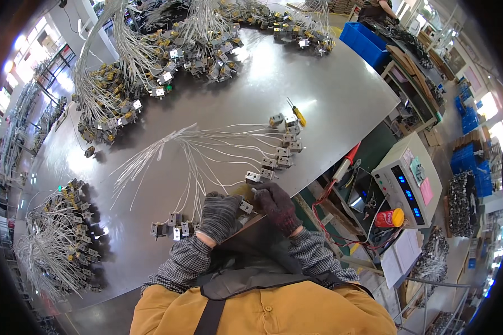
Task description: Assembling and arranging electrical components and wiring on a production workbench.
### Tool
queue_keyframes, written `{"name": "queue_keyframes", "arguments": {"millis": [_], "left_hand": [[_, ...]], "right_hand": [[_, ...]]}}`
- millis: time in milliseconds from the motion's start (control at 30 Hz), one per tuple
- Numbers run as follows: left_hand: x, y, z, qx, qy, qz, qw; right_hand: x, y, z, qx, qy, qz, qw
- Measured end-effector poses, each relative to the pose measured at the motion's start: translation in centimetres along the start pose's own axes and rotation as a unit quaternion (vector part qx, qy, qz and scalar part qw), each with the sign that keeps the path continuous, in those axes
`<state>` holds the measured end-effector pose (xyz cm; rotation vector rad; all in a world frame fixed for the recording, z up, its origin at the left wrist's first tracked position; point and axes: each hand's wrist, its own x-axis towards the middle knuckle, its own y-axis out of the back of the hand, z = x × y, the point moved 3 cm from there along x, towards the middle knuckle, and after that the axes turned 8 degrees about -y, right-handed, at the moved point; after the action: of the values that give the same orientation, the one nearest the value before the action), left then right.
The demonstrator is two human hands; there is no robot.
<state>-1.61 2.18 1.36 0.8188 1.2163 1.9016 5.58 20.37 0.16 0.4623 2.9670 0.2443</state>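
At the table's near edge both my gloved hands work close together. My left hand (pixel 219 216), in a grey striped glove, is closed, its fingers curled downward so that what they hold is hidden. My right hand (pixel 279 207), in a dark maroon glove, is closed too, with a small pale tip showing at its fingers. Between them sits a small boxy metal part (pixel 246 206); I cannot tell which hand touches it. More such parts (pixel 269 163) form a row beyond my right hand, and several (pixel 181 228) lie left of my left hand. Their white wires (pixel 193 139) gather in a loose bundle ahead.
Large heaps of wired metal parts (pixel 207 61) cover the far side, another heap (pixel 67 240) the left. A yellow-handled screwdriver (pixel 298 114) lies past the row. Off the right edge stand a meter with blue digits (pixel 405 187), a red jar (pixel 387 218) and a blue bin (pixel 365 44).
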Motion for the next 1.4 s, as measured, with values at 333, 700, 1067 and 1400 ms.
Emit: {"name": "queue_keyframes", "arguments": {"millis": [333, 700, 1067, 1400], "left_hand": [[0.0, 0.3, 0.8, 0.007, -0.011, 0.072, 0.997], [1.4, 0.8, -1.4, -0.021, -0.027, -0.089, 0.995], [0.6, 1.5, 0.0, -0.096, 0.005, 0.042, 0.994], [1.2, 1.2, -0.5, -0.064, 0.016, -0.033, 0.997]], "right_hand": [[-4.9, 2.0, 1.2, -0.133, -0.007, -0.054, 0.990], [-4.8, 0.6, 0.0, -0.186, 0.116, -0.072, 0.973], [-6.1, -1.1, 0.2, -0.169, 0.096, -0.004, 0.981], [-7.8, -2.0, 5.1, 0.377, -0.280, -0.180, 0.865]]}}
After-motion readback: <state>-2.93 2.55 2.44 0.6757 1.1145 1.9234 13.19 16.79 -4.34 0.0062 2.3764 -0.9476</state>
